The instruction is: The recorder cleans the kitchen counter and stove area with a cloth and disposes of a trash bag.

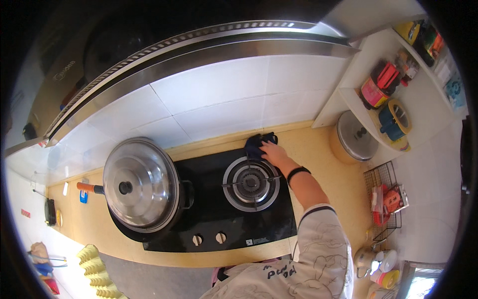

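Observation:
My right hand [274, 152] presses on a dark blue cloth [254, 145] at the back right corner of the black glass gas hob [209, 220], against the low ledge by the wall. Just in front of the hand is the right burner [251, 182] with its metal pan support, bearing no pot. A large wok with a domed steel lid [149, 190] covers the left burner area; its orange-tipped handle [86, 187] points left. Two knobs [220, 237] are on the hob's front. My left hand is out of view.
Overhead runs the range hood's steel edge [209, 56]. At the right stand a lidded pot [354, 138], shelves with jars, a wire basket [392, 224] with packets and a metal kettle [364, 258]. A yellow egg tray [93, 269] is at the lower left.

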Demonstrator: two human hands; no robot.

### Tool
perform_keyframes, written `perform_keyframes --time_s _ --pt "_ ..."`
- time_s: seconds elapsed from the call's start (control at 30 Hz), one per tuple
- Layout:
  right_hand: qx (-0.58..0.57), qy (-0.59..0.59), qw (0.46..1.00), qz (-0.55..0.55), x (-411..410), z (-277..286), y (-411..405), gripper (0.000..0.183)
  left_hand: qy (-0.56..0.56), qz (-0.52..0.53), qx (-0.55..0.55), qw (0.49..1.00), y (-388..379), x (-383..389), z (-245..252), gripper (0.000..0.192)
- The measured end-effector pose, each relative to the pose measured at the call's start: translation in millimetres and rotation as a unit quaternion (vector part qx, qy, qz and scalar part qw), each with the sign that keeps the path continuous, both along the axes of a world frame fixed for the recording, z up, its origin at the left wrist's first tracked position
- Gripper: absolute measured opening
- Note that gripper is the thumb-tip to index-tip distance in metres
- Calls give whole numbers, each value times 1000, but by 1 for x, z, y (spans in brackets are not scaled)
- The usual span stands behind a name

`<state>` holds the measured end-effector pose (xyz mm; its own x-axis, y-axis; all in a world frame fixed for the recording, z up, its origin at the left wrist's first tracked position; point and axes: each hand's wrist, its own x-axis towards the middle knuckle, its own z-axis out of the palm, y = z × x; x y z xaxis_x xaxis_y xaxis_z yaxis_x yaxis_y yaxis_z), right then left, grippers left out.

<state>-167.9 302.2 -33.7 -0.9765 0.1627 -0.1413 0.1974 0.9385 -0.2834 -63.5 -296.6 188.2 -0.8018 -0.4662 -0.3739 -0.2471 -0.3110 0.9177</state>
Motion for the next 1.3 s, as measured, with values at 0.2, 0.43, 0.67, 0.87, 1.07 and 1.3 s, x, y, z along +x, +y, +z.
perform_keyframes --time_s 0.2,0.43,0.67,0.87,1.07,1.3 --pt "-4 -42 999 -2 77 9 29 40 -10 -5 21 1000 -15 -19 -14 48" --pt "131 -133 970 -155 -22 28 -8 31 -27 3 34 999 -41 -27 -25 48" --pt "30 -198 979 38 -117 22 -67 47 -39 20 36 998 -60 -26 -28 48" --pt "80 -184 979 -44 -113 7 -145 54 -39 21 37 998 -69 -26 -30 48" --pt "90 -144 981 96 -61 2 -234 51 -38 16 36 998 -73 -26 -29 48" --pt "62 -118 990 -48 -78 -3 -211 51 -32 7 36 999 -79 -28 -29 48"
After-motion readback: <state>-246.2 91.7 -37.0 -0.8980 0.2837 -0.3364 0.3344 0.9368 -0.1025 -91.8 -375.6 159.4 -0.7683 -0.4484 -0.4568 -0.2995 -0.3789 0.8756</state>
